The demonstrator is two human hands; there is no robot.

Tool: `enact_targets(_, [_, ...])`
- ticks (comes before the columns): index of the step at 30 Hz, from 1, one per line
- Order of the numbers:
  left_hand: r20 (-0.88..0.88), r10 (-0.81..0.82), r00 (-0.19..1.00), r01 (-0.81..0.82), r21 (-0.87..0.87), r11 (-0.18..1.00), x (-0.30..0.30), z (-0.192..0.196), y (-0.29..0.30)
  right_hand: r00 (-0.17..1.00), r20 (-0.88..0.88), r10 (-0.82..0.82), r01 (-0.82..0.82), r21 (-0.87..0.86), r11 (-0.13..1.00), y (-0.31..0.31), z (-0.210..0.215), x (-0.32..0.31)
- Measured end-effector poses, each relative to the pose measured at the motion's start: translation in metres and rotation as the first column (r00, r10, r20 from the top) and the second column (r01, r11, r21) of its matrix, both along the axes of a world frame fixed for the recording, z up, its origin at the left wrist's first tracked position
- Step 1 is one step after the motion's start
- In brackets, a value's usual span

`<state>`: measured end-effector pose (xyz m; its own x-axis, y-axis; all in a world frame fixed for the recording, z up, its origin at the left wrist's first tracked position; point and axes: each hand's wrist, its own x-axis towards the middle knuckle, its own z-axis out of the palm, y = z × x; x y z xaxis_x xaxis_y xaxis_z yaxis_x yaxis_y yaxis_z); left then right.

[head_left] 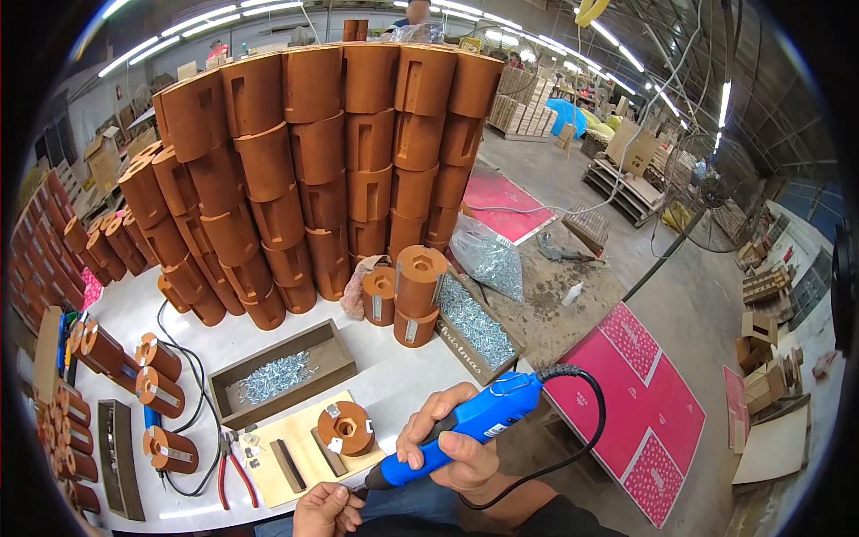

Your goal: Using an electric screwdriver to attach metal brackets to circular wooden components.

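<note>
Gripping blue driver (488,415), right hand (470,456) by white table (192,515) edge; left hand (327,512) at driver's tip, grip unclear.

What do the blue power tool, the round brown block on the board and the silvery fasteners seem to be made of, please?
Blue power tool: probably plastic, from its smooth shell. Round brown block: perhaps stained wood, from its matte reddish surface; grain unclear. Silvery fasteners: probably shiny metal, from their glint.

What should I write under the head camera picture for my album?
A right hand grips a blue power tool, left hand near its tip, before stacked brown cylinders.
</note>
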<state>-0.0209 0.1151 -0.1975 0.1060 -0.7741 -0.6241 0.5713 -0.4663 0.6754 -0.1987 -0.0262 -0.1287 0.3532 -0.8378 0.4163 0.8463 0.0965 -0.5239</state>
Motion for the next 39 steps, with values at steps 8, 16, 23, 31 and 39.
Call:
enact_targets(8, [-0.207,0.147,0.967,-0.183,-0.168,0.969,-0.001,-0.009,-0.003,0.999,0.016,-0.033,0.033,-0.032,0.999,-0.002,0.001,0.009])
enact_targets(16, [-0.251,0.205,0.946,-0.245,-0.143,0.959,-0.008,-0.003,-0.002,0.999,0.03,-0.035,0.036,-0.013,0.999,-0.007,-0.002,0.009])
enact_targets(23, [-0.181,0.169,0.969,-0.198,-0.158,0.967,-0.006,-0.011,0.005,1.0,0.0,-0.014,0.014,0.058,0.998,-0.012,-0.003,0.016])
enact_targets(31, [-0.023,0.028,0.999,-0.031,-0.146,0.989,-0.011,-0.001,-0.002,0.997,-0.034,-0.075,0.079,0.113,0.99,-0.008,-0.005,0.009])
enact_targets(39, [-0.039,0.068,0.997,-0.074,-0.192,0.979,-0.008,0.006,-0.012,0.995,-0.068,-0.079,0.077,-0.037,0.996,-0.022,0.007,0.015])
